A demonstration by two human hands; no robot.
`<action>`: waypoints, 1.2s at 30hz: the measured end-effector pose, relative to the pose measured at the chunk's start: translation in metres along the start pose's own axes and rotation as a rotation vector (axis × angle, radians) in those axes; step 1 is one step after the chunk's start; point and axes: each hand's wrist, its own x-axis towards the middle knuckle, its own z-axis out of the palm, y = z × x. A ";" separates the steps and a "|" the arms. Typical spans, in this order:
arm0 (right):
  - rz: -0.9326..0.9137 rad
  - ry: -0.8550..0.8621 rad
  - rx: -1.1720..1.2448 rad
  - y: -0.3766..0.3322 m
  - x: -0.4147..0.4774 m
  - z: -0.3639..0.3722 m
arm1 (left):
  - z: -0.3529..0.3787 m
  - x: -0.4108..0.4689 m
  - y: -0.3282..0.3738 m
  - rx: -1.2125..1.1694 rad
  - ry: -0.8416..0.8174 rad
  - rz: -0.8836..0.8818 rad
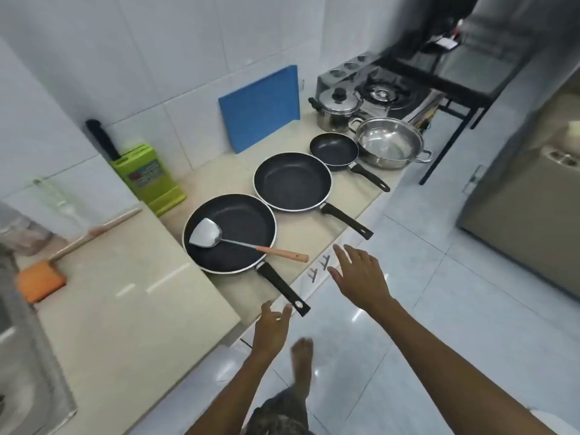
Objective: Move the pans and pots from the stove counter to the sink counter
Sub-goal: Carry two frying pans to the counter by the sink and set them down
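Three black frying pans stand in a row on the lower stove counter. The nearest large pan holds a steel spatula with a wooden grip. Behind it are a second large pan and a small pan. Farther back sit an open steel pot and a lidded steel pot. My left hand is open, just below the end of the nearest pan's handle. My right hand is open, spread above the counter's front edge. The raised sink counter lies to the left.
A blue cutting board leans on the tiled wall. A green knife block stands by the counter step. An orange brush with a wooden handle lies on the sink counter. A gas stove is at the back, tiled floor to the right.
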 end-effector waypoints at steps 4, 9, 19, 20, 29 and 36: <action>0.015 -0.110 0.038 0.027 0.058 0.004 | 0.019 0.043 0.027 -0.286 0.020 -0.194; 0.000 -0.149 0.090 0.057 0.121 0.023 | 0.038 0.081 0.045 -0.504 0.101 -0.307; 0.353 -0.524 0.733 0.112 0.219 0.077 | 0.050 0.112 0.069 -0.690 0.456 -0.520; 0.390 -0.581 0.828 0.114 0.228 0.079 | 0.053 0.115 0.070 -0.679 0.488 -0.530; 0.499 -0.976 1.240 0.137 0.269 0.108 | 0.069 0.138 0.083 -0.459 0.731 -0.646; 0.420 -0.846 1.231 0.125 0.267 0.097 | 0.074 0.125 0.111 -0.372 0.809 -0.611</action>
